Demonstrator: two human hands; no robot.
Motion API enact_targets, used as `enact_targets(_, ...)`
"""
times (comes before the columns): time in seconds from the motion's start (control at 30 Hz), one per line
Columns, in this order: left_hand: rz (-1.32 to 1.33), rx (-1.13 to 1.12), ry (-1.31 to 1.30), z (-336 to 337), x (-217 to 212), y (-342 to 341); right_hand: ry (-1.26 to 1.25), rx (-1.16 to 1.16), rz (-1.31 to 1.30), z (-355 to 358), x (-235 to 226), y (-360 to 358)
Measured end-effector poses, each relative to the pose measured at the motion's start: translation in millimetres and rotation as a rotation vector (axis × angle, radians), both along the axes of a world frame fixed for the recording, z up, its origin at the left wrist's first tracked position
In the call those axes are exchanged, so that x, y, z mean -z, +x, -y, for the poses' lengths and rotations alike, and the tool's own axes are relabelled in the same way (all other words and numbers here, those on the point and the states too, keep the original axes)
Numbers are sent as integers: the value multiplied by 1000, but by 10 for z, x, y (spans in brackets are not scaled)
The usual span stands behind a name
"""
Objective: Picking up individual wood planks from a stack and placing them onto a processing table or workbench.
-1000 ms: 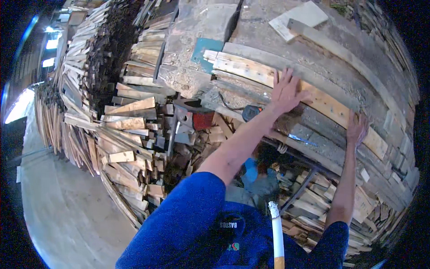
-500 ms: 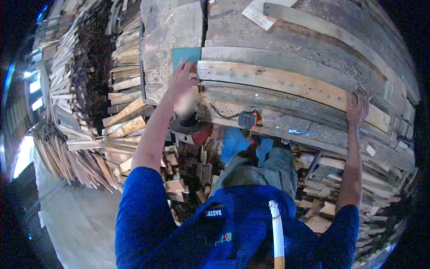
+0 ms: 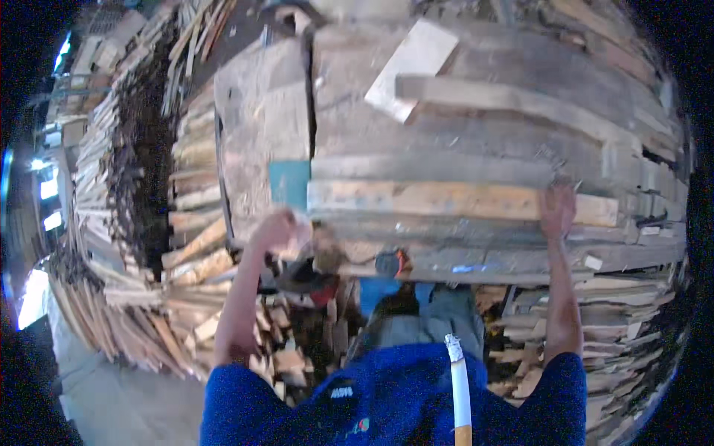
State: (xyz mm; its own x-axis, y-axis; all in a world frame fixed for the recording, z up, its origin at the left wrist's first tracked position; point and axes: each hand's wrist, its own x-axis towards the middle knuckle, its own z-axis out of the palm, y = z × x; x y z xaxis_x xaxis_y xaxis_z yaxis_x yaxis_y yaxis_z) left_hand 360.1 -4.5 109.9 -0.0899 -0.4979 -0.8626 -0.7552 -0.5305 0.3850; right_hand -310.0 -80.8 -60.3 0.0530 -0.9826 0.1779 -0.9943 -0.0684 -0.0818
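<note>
A long pale wooden plank [image 3: 439, 199] lies across the near part of the workbench [image 3: 357, 134]. My right hand [image 3: 558, 208] rests on it toward its right end, fingers stretched out over the wood. My left hand [image 3: 274, 229] is off the plank, near its left end, with the fingers seemingly curled. Motion smears that hand, and a pale blurred shape [image 3: 301, 232] beside its fingertips cannot be made out. A teal square plate [image 3: 288, 184] sits against the plank's left end. Below the left hand is a dark tool with a red part [image 3: 312, 282], also blurred.
At the bench's near edge lie a black and orange tape measure [image 3: 392, 262] and a blue drill bit [image 3: 470, 268]. A pale board [image 3: 413, 70] and a long grey plank [image 3: 513, 98] lie farther back. Stacked wood [image 3: 197, 175] stands at left. A lit cigarette [image 3: 460, 386] juts in from below.
My left hand has left the plank's end and teal plate, drawing back toward me and left. My right hand stays on the plank. The view has shifted, so the bench sits lower.
</note>
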Motion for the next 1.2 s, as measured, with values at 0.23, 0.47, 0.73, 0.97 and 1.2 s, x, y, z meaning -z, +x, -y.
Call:
enact_targets(0.23,-600,722,450,-274,-907,-1751,-63,-55,152,112,-587,364)
enact_targets(0.47,-558,-881,-1349,1975,-3010,-1880,4,12,209,55,-476,186)
enact_targets(0.73,-1385,173,-1194,274,-4335,-2535,362,-58,296,296,-788,156)
enact_targets(0.97,-1418,36,-1356,167,-4178,-2682,871,10,118,747,-1180,-892)
enact_targets(1.2,-1338,23,-1326,208,-4065,-2640,1054,-92,45,971,-1186,-731)
